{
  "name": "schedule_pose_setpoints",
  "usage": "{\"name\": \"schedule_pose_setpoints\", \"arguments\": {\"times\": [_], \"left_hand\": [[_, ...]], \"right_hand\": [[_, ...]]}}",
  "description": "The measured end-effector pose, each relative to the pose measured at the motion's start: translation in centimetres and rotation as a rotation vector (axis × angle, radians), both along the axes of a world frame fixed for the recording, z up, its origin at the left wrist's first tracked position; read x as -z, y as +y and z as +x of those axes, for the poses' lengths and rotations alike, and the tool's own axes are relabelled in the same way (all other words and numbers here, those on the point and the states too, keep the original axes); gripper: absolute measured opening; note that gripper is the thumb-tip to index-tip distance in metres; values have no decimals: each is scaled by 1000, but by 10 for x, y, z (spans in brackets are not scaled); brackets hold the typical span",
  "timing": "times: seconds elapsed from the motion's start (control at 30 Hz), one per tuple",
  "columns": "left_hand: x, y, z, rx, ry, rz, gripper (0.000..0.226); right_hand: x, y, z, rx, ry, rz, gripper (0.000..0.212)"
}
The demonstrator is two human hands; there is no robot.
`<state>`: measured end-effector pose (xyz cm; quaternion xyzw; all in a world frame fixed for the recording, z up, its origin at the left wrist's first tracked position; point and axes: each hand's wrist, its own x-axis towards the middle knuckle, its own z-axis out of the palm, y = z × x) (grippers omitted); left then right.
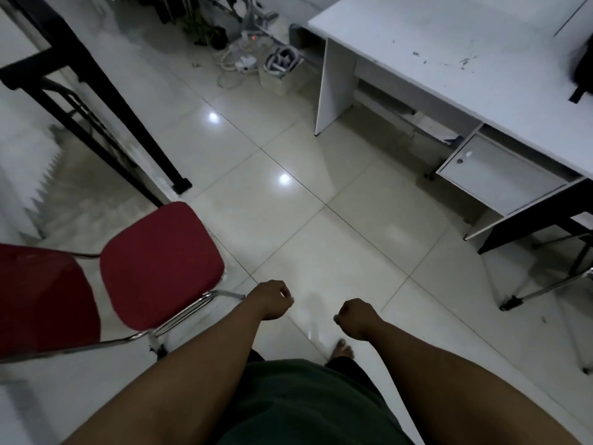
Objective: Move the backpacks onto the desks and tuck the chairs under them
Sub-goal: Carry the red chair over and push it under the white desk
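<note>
Both of my hands were empty at the time of inspection. My left hand (pixel 272 300) hung just beside the chrome frame of the red chair (pixel 160 268), fingers curled loosely into a fist and pinching nothing. My right hand (pixel 356 319) was likewise curled shut on nothing, held over bare floor tiles (pixel 321 245) and well apart from any furniture.

One dark backpack (pixel 582 69) lay on the top of the white desk (pixel 449 59) at the far right edge of the view, only partly visible; I judged that item as delivered. No other backpack could be seen on the floor or on a seat.

The red chair stood out in the open floor, its seat clear of the black-framed desk (pixel 96 91) to my left, so it was not tucked. A second chair's chrome leg (pixel 545 287) showed at the right, beneath the dark desk edge beside the white cabinet (pixel 500 171); whether that chair was fully tucked could not be told, as most of it lay out of view.

My assessment: the backpack portion appeared at least partly complete, while the red chair was outstanding and sat nearest my left hand.
</note>
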<state>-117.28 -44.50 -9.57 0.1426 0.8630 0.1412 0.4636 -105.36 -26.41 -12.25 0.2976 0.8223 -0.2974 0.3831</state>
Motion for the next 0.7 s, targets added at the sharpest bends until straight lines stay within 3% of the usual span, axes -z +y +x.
{"name": "schedule_pose_setpoints", "arguments": {"times": [0.2, 0.37, 0.63, 0.7], "left_hand": [[-3, -89, -52, 79, 35, -17, 32], [-10, -158, -81, 27, 78, -13, 30], [-3, -225, -62, -40, 71, 16, 31], [-2, -232, -49, -39, 78, 14, 21]], "right_hand": [[-3, -101, -50, 77, 66, -33, 36], [-6, -172, -79, 87, 119, -66, 35], [-11, -231, -74, 62, 135, -35, 39], [-10, -236, -66, 51, 123, -30, 38]]}}
